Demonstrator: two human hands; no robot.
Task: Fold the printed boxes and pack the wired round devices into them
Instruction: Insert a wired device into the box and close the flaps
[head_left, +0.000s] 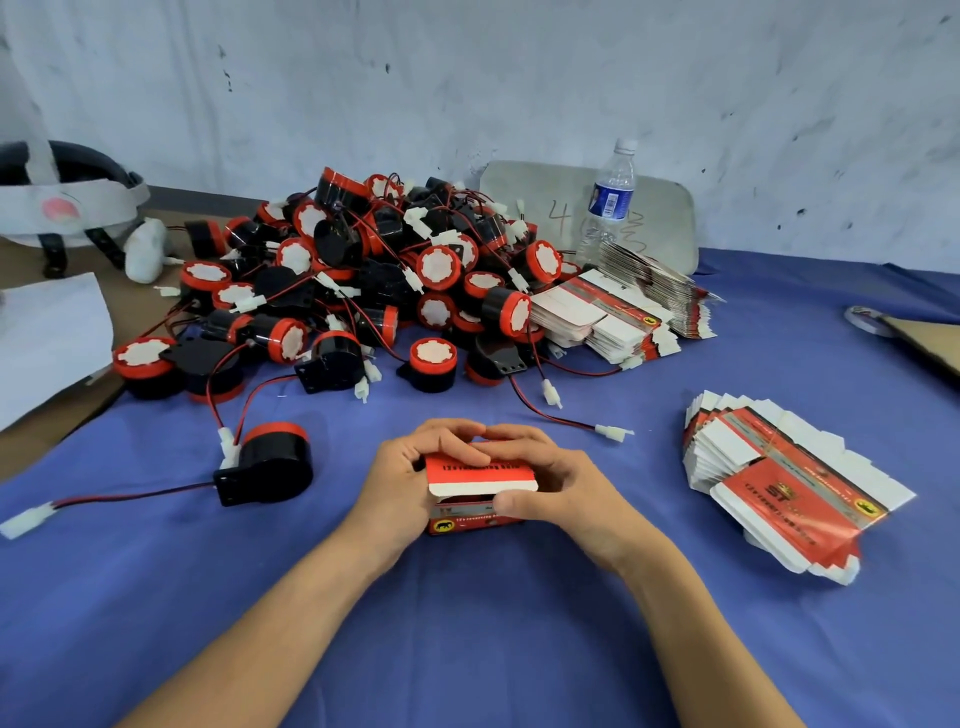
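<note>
head view: left fingers (453, 435) and right fingers (522, 439) clasp printed box (485, 475) between them.

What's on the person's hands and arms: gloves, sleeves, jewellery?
Nothing worn that shows. Left hand and right hand are bare: no gloves, rings or watch visible. Left forearm and right forearm bare to the frame edge; no sleeve in view.

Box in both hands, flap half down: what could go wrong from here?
1. As the left hand and right hand grip the box, its lid flap could crease or miss the slot.
2. Its inside is hidden, so it may be closed empty.
3. The wire of the loose device trails beside the left arm and could snag.
</note>
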